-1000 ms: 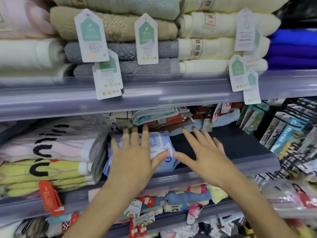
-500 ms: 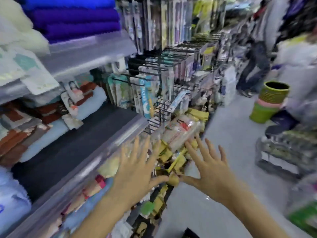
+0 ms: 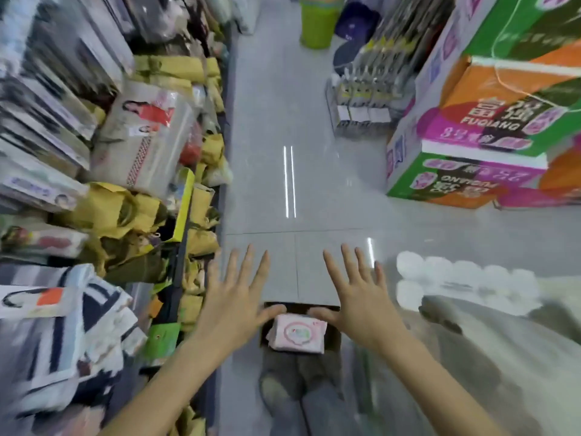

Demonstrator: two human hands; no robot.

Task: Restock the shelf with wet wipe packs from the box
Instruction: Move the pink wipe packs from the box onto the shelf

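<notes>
Glossy tile floor [image 3: 314, 184]; cardboard box [image 3: 333, 341].

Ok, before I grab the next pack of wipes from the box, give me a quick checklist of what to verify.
1. Left hand empty, fingers spread: ok.
2. Right hand empty, fingers spread: ok.
3. Pink plastic wet wipe pack visible on top in the brown cardboard box: ok.
4. Nothing covering the pack: ok.
5. Hands either side of the box, above it: ok.
6. Packs left underneath: cannot tell.

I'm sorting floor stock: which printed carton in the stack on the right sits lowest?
The green-sided carton resting on the floor tiles; the orange-topped carton sits above it, with another green carton higher up.
</notes>
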